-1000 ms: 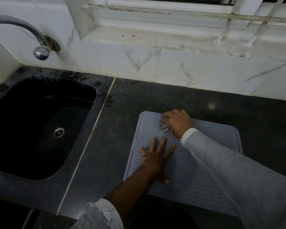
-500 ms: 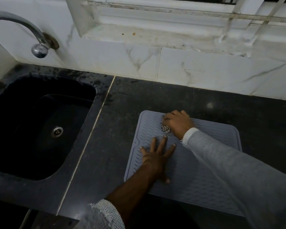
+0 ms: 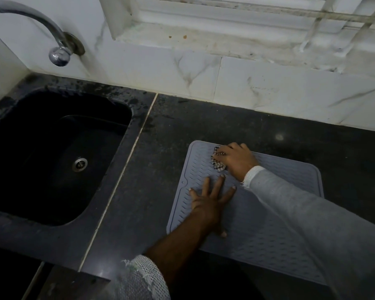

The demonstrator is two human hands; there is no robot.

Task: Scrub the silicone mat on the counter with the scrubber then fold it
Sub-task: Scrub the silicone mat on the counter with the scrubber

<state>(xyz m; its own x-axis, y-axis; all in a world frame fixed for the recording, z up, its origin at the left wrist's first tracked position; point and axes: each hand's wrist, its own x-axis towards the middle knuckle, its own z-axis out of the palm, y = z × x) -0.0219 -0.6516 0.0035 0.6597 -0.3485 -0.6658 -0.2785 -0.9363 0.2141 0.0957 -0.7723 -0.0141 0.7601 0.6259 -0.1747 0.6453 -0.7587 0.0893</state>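
Silicone mat (image 3: 258, 230) is lying flat and unfolded on the dark counter (image 3: 160, 169), toward the counter's front edge, right of the sink (image 3: 52, 152). Mat is grey with rows of small raised ridges and a rim around it; its near edge is reaching the counter's front edge, and its right part is hidden under my right sleeve (image 3: 312, 224).

I'm pressing my left hand (image 3: 208, 202) flat on the mat near its left edge, fingers spread and released, palm down, gripping nothing. Fingertips are pointing toward the mat's far edge; thumb is lying toward the near edge.

My right hand (image 3: 236, 159) is sitting at the mat's far left corner, fingers curled and clenched around the scrubber (image 3: 218, 160). Scrubber looks like a metallic mesh wad, mostly covered by my fingers, sticking out on the hand's left side and touching the mat surface. Right hand is just beyond the left hand's fingertips, close but apart.

Sink is a dark basin set into the counter's left part, with a metal drain (image 3: 80, 164) in its floor. A chrome tap (image 3: 59, 55) is coming off the marble-patterned wall tiles (image 3: 268, 87) above the sink's far edge. A pale seam line is running across the counter between sink and mat. Window sill (image 3: 214, 40) above the tiles is looking stained.
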